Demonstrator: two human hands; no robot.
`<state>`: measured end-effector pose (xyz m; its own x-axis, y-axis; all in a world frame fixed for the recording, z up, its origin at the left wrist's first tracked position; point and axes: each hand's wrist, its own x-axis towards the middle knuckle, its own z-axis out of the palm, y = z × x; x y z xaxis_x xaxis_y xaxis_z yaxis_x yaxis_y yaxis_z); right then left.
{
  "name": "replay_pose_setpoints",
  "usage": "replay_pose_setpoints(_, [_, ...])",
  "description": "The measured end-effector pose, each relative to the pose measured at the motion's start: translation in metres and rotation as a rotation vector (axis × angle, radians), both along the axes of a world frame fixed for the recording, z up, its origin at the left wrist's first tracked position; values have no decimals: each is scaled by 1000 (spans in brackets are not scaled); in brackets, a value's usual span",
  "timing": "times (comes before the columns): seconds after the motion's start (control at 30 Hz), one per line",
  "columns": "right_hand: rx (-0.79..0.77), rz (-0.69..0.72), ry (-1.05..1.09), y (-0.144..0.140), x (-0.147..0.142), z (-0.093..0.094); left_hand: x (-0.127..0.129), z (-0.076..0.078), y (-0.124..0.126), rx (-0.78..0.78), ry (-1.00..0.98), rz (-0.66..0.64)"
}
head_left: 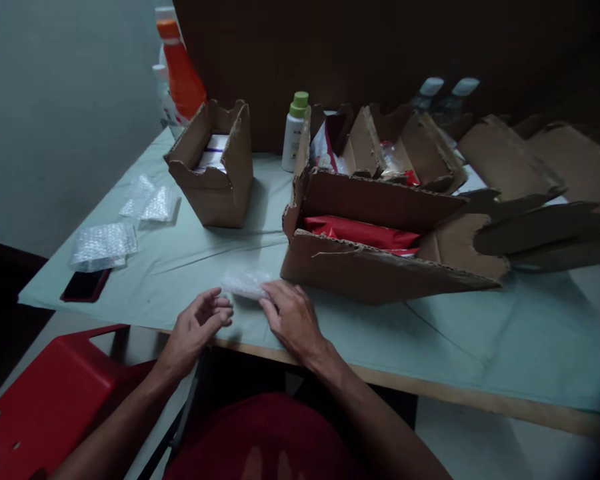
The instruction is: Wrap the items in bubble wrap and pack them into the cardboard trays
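bubble wrap, one small clear piece (pixel 244 284), is lying on the pale green table cover (pixel 190 260) near the front edge, and the right hand (pixel 291 319) is resting palm down with its fingertips pressing the piece's right end. whether those fingers are actually pinching it or only lying on it, i cannot tell. the left hand (pixel 197 327) is hovering just left of the piece, fingers loosely curled, thumb and forefinger close together, gripping nothing and not quite touching the wrap. both forearms are reaching up from the bottom of the view, converging toward the piece.

two more bubble wrap pads are lying farther left: one nearer pad (pixel 103 245) and one farther pad (pixel 150 203). one dark phone (pixel 85 285) is sitting just in front of the nearer pad. one small open carton (pixel 215 167) is standing behind, with a white item inside. one large torn carton (pixel 375 240) is lying just right of the hands, holding a red packet (pixel 360 232). one white bottle with a green cap (pixel 294 132) is standing behind it, and one orange bottle (pixel 183 70) is standing at the far left corner. one red stool (pixel 50 393) is sitting below the table
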<state>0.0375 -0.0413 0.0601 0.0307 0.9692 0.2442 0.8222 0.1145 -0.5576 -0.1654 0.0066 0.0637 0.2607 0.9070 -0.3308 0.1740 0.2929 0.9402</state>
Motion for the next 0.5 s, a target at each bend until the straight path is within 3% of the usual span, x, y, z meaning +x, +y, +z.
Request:
replay_pose_setpoints(0.07, [-41,23,192,-13,0,4,6,4,-4,-148,-156,-16])
replay_pose_setpoints(0.17, [-138,70,430,-33,3,9,18,8,-8,-228,-276,-50])
replay_pose_setpoints(0.3, [-175,-34,781,-58,13,8,35,5,-16,-198,-351,-63])
replay_pose_setpoints(0.37, [-246,-11,955,-71,18,8,41,2,-23,-181,-384,-103])
replay_pose_setpoints(0.5, [-284,-41,993,-93,33,19,50,6,-31,-96,-349,-347])
